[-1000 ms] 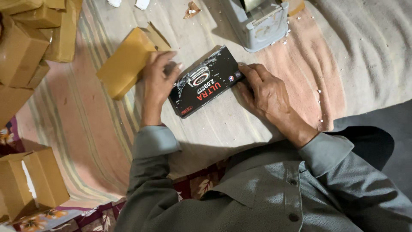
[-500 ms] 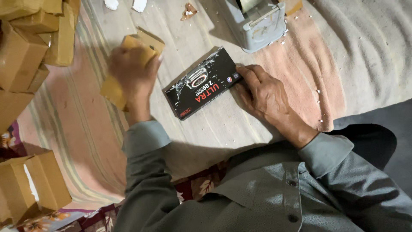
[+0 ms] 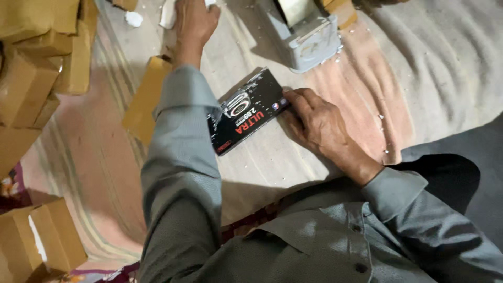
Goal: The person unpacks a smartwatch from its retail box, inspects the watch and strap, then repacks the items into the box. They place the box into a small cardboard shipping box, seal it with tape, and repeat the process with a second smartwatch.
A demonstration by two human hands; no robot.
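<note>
- Black flat box [image 3: 246,111] is pinned at its right end by right hand [image 3: 319,126]; long axis runs diagonally.
- Left hand [image 3: 193,23] is stretched far forward, fingers on white scrap [image 3: 168,14], grasp cannot be told.

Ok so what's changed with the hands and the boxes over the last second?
The left hand let go of the black box, passed over the flat tan carton and reached further away, to a white scrap near the top edge; whether it grips the scrap cannot be told. The right hand stayed on the black box's end, and the box, tan carton and grey metal device kept their places.
</note>
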